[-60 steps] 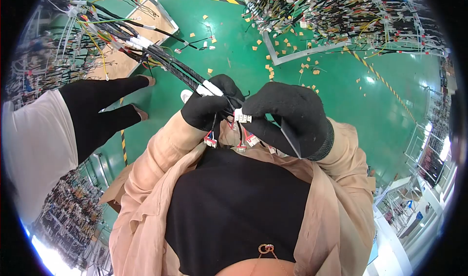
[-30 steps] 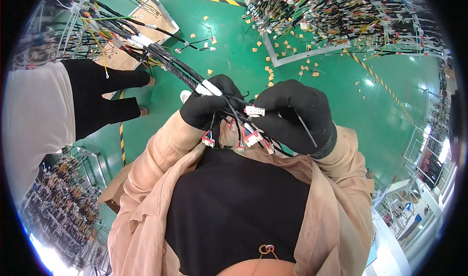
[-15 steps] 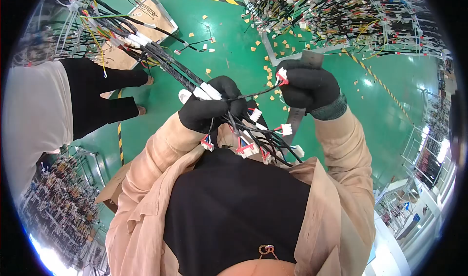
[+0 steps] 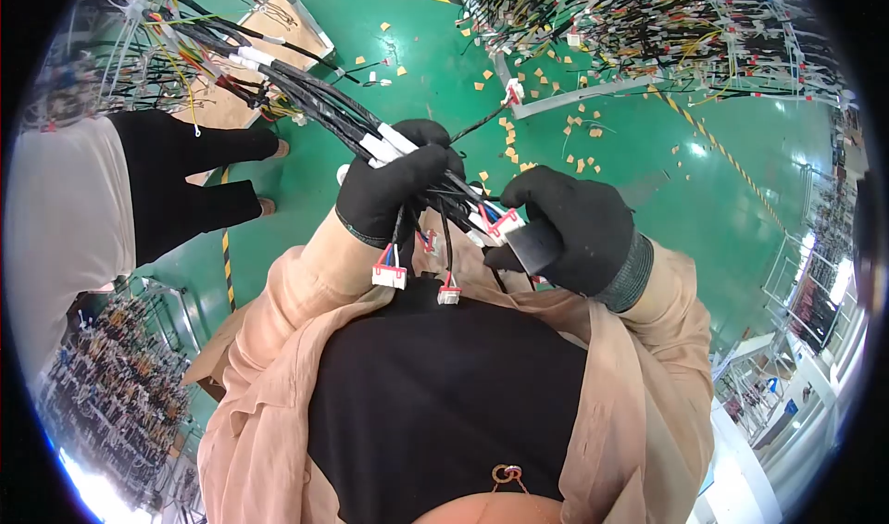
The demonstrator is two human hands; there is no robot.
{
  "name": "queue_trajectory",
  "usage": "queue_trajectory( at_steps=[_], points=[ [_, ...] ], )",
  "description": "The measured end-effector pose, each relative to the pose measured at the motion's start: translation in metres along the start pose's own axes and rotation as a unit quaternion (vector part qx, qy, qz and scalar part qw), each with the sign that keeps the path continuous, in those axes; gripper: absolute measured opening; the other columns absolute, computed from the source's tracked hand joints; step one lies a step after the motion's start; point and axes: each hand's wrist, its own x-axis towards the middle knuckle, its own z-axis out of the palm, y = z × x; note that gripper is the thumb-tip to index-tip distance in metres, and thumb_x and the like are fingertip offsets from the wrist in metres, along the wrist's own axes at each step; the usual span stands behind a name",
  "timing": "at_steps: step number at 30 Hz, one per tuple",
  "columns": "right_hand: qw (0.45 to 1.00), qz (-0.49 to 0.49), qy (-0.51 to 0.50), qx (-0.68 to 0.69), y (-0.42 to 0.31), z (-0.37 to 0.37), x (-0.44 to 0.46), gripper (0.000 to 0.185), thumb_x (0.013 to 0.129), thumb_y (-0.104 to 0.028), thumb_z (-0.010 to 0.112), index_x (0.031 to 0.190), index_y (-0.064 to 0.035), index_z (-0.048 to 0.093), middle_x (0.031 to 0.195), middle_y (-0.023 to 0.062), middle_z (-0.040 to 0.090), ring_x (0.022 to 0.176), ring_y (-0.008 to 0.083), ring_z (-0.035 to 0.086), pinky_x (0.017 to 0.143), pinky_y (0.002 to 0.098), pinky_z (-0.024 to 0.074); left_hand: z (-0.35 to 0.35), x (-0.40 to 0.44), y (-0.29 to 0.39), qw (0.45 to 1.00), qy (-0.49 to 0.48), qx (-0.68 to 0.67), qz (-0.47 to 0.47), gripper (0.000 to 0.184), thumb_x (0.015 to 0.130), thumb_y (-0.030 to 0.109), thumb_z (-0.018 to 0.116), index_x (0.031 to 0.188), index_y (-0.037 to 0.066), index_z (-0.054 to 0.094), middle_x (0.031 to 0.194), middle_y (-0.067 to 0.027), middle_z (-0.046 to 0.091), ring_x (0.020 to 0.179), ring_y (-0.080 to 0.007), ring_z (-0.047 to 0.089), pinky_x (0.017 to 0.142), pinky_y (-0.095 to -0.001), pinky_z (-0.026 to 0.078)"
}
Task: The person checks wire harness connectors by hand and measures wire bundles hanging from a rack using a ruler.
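In front of my chest, my left hand, in a black glove, is closed around a bundle of black cables with white sleeves. Below this hand hang a white connector with red and blue wires and a smaller white connector. One cable sticks out up and right, ending in a red and white connector. My gloved right hand is closed on a flat dark strip. The strip's end lies against a white connector with red and blue wires; whether the fingers also grip that connector is hidden.
Hanging wire harnesses fill the upper right, with more harnesses at lower left. Another person stands at left beside a wooden board. Small yellowish scraps dot the green floor. A cardboard box is near my left elbow.
My right hand has let go of the thin cable's connector and moved down to the other connectors. The strip has turned end-on. My left hand keeps the bundle, slightly raised.
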Motion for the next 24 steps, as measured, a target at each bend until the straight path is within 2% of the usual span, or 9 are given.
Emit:
queue_trajectory(
  at_steps=[1,5,7,11,14,17,24],
  points=[
    [0.999,0.011,-0.019,0.024,0.004,0.001,0.001,0.038,0.061,-0.023,0.072,0.089,-0.0063,0.053,0.068,0.008,0.055,0.056,0.0205,0.056,0.05,0.0292,0.0432,-0.001,-0.001,0.001,1.0,0.002,0.03,-0.004,0.022,0.075,0.009,0.052,0.094,0.0,0.047,0.075,-0.0138,0.057,0.066,-0.0219,0.059,0.058,-0.0302,0.049],
    [0.987,-0.006,-0.085,0.134,0.018,0.001,0.004,0.028,0.065,-0.016,0.068,0.089,-0.0077,0.055,0.075,0.0079,0.056,0.066,0.0227,0.056,0.057,0.0312,0.0439,0.002,-0.004,0.002,0.999,-0.009,0.031,-0.015,0.021,0.075,0.009,0.052,0.094,0.0,0.046,0.075,-0.0135,0.057,0.068,-0.0221,0.059,0.061,-0.0316,0.049],
    [0.959,-0.003,-0.148,0.242,0.027,-0.001,0.01,0.026,0.065,-0.014,0.069,0.087,-0.0068,0.056,0.076,0.0079,0.055,0.067,0.0208,0.054,0.058,0.0304,0.0423,0.005,-0.007,0.006,0.999,-0.024,0.039,-0.025,0.02,0.075,0.009,0.052,0.092,0.0,0.047,0.074,-0.0125,0.057,0.068,-0.0212,0.058,0.061,-0.0315,0.049],
    [0.878,-0.086,-0.13,0.452,0.04,0.015,0.012,0.031,0.062,-0.003,0.07,0.09,-0.0068,0.057,0.08,0.0072,0.053,0.073,0.0193,0.051,0.063,0.0312,0.0403,0.008,-0.01,0.01,0.997,-0.052,0.034,-0.037,0.016,0.073,0.008,0.054,0.086,0.0,0.049,0.075,-0.0102,0.056,0.071,-0.0203,0.056,0.062,-0.0302,0.047],
    [0.863,-0.098,-0.19,0.459,0.043,0.014,0.017,0.03,0.063,-0.003,0.069,0.091,-0.0071,0.058,0.084,0.0073,0.054,0.076,0.0198,0.052,0.065,0.032,0.0405,0.012,-0.015,0.012,0.997,-0.047,0.051,-0.036,0.019,0.072,0.009,0.055,0.087,0.0,0.049,0.076,-0.0105,0.056,0.073,-0.0206,0.055,0.064,-0.0308,0.045],
    [0.838,-0.101,-0.2,0.498,0.04,0.014,0.02,0.027,0.065,-0.001,0.068,0.089,-0.0069,0.059,0.086,0.0072,0.054,0.078,0.0204,0.052,0.067,0.0322,0.0408,0.009,-0.014,0.007,0.995,-0.071,0.062,-0.021,0.021,0.071,0.011,0.056,0.088,0.0,0.05,0.076,-0.011,0.055,0.073,-0.0206,0.054,0.066,-0.0321,0.044],
    [0.797,-0.091,-0.206,0.561,0.043,0.02,0.018,0.021,0.066,-0.003,0.067,0.085,-0.0057,0.059,0.086,0.0087,0.056,0.079,0.0219,0.053,0.069,0.033,0.0413,0.018,-0.019,0.011,0.996,-0.043,0.071,-0.034,0.024,0.071,0.012,0.057,0.091,0.0,0.051,0.078,-0.0116,0.055,0.076,-0.0215,0.054,0.069,-0.0331,0.043]
  ],
)
